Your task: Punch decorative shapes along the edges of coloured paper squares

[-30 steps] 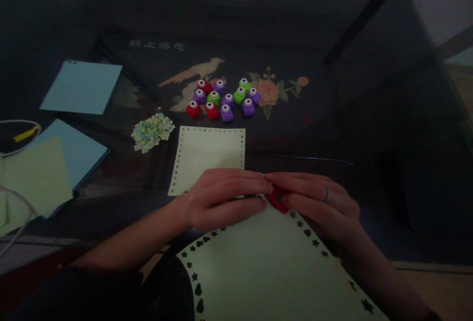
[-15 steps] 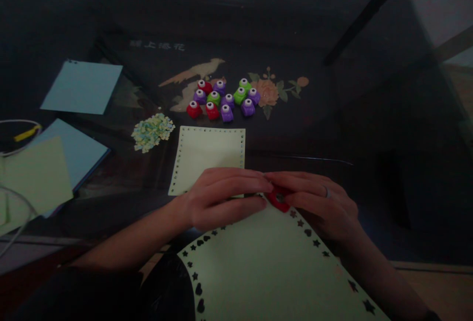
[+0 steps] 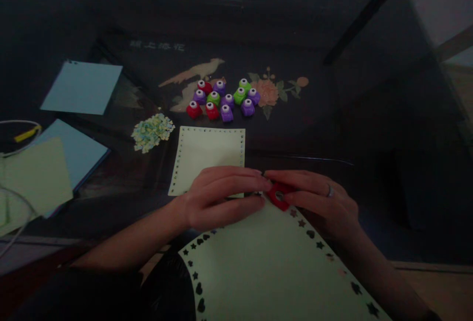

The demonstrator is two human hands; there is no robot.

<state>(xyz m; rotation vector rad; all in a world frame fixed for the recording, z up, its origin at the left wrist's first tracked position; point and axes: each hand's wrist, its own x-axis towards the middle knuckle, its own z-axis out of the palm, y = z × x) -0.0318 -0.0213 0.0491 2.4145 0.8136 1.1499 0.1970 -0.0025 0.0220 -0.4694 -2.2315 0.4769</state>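
Observation:
A large light green sheet (image 3: 273, 267) fills the lower middle, with star and heart holes along its edges. My left hand (image 3: 229, 198) is closed on the sheet's upper corner, its fingertips touching a red punch (image 3: 279, 197). From the right, my right hand (image 3: 321, 203), a ring on one finger, grips that punch at the sheet's edge. Beyond my left hand lies a smaller pale green sheet (image 3: 212, 153) with small holes along its borders. The undersides of both hands are hidden.
Several red, purple and green punches (image 3: 221, 100) stand mid-table. Paper bits (image 3: 152, 132) are heaped left of them. Blue sheets (image 3: 83, 87), a green sheet (image 3: 40, 178) and a white cable (image 3: 22, 195) lie at left. A dark pole (image 3: 369, 13) slants at upper right.
The hands have shifted only very slightly. The large sheet's right edge has moved a little to the right, and the red punch stays at its corner.

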